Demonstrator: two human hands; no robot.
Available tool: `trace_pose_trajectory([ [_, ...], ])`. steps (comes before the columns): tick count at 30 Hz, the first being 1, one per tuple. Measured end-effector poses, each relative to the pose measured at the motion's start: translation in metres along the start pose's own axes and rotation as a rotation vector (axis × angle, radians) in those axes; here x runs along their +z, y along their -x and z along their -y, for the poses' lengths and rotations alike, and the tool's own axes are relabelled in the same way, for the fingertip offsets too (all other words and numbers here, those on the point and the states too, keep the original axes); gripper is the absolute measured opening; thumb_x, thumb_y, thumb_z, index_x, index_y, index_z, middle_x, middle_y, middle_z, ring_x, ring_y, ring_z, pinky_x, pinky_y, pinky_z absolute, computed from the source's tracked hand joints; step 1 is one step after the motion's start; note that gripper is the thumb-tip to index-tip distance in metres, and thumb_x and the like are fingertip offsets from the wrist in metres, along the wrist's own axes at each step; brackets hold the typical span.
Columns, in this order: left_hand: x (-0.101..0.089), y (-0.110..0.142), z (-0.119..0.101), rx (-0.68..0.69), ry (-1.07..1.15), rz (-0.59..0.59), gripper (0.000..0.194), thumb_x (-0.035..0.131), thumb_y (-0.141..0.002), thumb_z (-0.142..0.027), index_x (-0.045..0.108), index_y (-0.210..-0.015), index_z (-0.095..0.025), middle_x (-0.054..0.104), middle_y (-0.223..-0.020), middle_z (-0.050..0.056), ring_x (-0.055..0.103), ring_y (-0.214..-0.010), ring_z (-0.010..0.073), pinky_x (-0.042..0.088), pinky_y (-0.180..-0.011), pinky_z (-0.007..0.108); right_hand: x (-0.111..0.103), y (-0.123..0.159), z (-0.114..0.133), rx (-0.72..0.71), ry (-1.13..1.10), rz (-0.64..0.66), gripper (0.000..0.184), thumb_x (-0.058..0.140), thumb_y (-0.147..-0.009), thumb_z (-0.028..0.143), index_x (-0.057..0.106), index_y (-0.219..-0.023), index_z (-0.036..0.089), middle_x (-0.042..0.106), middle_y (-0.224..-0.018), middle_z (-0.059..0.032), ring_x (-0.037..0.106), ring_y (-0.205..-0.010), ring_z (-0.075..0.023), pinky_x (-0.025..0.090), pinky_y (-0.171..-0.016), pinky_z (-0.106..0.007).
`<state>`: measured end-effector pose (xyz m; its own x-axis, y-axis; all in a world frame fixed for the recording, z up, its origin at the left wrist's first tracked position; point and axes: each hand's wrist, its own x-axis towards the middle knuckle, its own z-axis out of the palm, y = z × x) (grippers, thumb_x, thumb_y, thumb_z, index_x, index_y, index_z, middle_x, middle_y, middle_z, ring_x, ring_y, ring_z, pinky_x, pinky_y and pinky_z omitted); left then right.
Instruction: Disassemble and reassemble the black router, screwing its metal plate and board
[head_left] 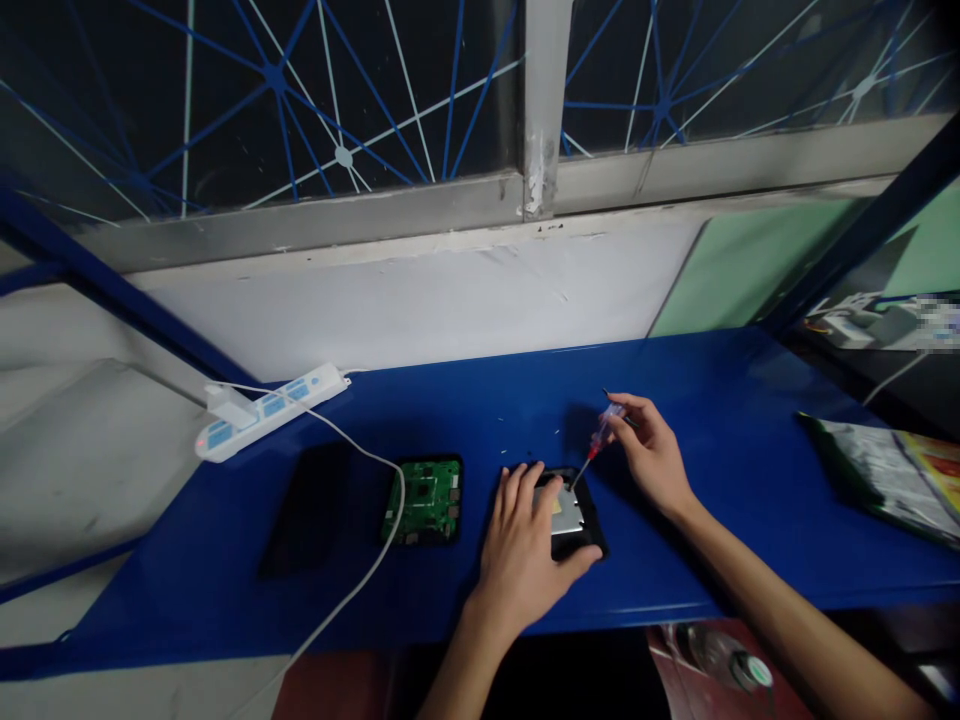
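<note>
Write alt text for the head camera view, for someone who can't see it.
A person's right hand holds a screwdriver to a dark case with a metal plate, which the left hand steadies on a blue table. Left of it sit a green circuit board and a white power strip.

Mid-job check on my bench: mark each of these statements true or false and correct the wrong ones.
1. The right hand holds the screwdriver. True.
2. The left hand rests on the green circuit board. False: it is on the black case with the metal plate.
3. The white cable passes across the green circuit board in this view. True.
4. The power strip lies to the right of both hands. False: it lies to their left.
5. The plastic bottle is on the blue table. False: it is below the near edge of the blue table.
</note>
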<state>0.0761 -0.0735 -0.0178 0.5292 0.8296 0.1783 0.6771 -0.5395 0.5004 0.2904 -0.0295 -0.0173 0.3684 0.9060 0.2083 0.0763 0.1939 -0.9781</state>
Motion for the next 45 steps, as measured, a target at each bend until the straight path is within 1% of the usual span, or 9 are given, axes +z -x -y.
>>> trace_pose_trajectory([
  [2,0.000,0.000,0.000,-0.008,0.023,-0.021,0.072,0.079,-0.081,-0.046,0.047,-0.140,-0.021,0.048,-0.152,0.014,0.037,-0.146,0.0368,0.030,-0.120,0.065,0.000,0.000,0.000,0.017,-0.017,-0.009,0.031,0.067,-0.090,0.042,0.060,-0.115,0.025,0.067,-0.086,-0.0003,0.065,-0.066,-0.0152,0.058,-0.069,-0.035],
  [4,-0.001,0.000,0.001,-0.023,0.050,-0.058,0.062,0.077,-0.084,-0.039,0.049,-0.136,-0.021,0.049,-0.150,0.013,0.037,-0.145,0.0360,0.030,-0.120,0.064,-0.001,0.000,0.000,0.039,-0.045,-0.012,0.031,0.068,-0.088,0.042,0.061,-0.114,0.026,0.069,-0.088,-0.0009,0.067,-0.068,-0.0157,0.058,-0.069,-0.034],
  [9,-0.002,0.000,0.001,-0.043,0.121,-0.153,0.027,0.069,-0.091,-0.023,0.058,-0.115,-0.024,0.052,-0.144,0.009,0.040,-0.141,0.0335,0.038,-0.116,0.061,0.000,0.002,-0.002,0.080,-0.166,0.036,0.028,0.071,-0.087,0.041,0.062,-0.111,0.028,0.070,-0.093,-0.0002,0.070,-0.068,-0.0154,0.058,-0.068,-0.033],
  [11,-0.002,0.000,0.001,-0.049,0.137,-0.185,0.017,0.068,-0.091,-0.019,0.060,-0.106,-0.025,0.053,-0.142,0.007,0.040,-0.139,0.0327,0.040,-0.114,0.059,0.001,0.003,-0.002,0.082,-0.193,0.065,0.027,0.071,-0.088,0.040,0.061,-0.111,0.029,0.070,-0.094,-0.0004,0.071,-0.068,-0.0156,0.059,-0.069,-0.033],
  [13,-0.001,0.000,0.001,-0.051,0.148,-0.216,0.013,0.067,-0.091,-0.016,0.060,-0.099,-0.024,0.054,-0.139,0.007,0.042,-0.137,0.0319,0.042,-0.113,0.058,0.002,0.004,-0.002,0.077,-0.196,0.081,0.027,0.070,-0.088,0.040,0.061,-0.110,0.029,0.070,-0.094,-0.0007,0.071,-0.069,-0.0161,0.059,-0.069,-0.034],
  [20,-0.002,-0.001,0.001,-0.044,0.133,-0.277,0.011,0.061,-0.094,-0.013,0.061,-0.094,-0.024,0.057,-0.132,0.006,0.048,-0.129,0.0299,0.045,-0.110,0.055,0.003,0.005,-0.001,0.074,-0.184,0.091,0.027,0.070,-0.088,0.041,0.060,-0.111,0.029,0.070,-0.094,-0.0007,0.071,-0.068,-0.0162,0.060,-0.068,-0.035],
  [28,-0.003,-0.001,0.000,-0.034,0.125,-0.245,0.013,0.058,-0.094,-0.011,0.061,-0.095,-0.024,0.056,-0.131,0.006,0.046,-0.128,0.0292,0.043,-0.111,0.055,0.005,0.005,0.004,0.062,-0.187,0.085,0.029,0.072,-0.086,0.042,0.060,-0.109,0.028,0.070,-0.092,-0.0004,0.071,-0.067,-0.0161,0.059,-0.066,-0.034],
  [36,-0.004,-0.003,-0.001,-0.026,0.131,-0.245,0.014,0.059,-0.092,-0.010,0.061,-0.092,-0.024,0.059,-0.125,0.005,0.048,-0.125,0.0291,0.042,-0.111,0.056,0.005,0.007,0.008,0.031,-0.119,0.092,0.026,0.070,-0.088,0.042,0.060,-0.108,0.028,0.071,-0.092,-0.0016,0.073,-0.073,-0.0186,0.061,-0.066,-0.034],
  [45,-0.004,-0.003,-0.002,-0.024,0.106,-0.264,0.015,0.060,-0.089,-0.009,0.061,-0.089,-0.024,0.061,-0.122,0.005,0.050,-0.123,0.0291,0.044,-0.110,0.053,0.005,0.009,0.009,0.011,-0.112,0.101,0.028,0.069,-0.088,0.043,0.060,-0.109,0.027,0.070,-0.094,-0.0022,0.072,-0.072,-0.0183,0.062,-0.068,-0.036],
])
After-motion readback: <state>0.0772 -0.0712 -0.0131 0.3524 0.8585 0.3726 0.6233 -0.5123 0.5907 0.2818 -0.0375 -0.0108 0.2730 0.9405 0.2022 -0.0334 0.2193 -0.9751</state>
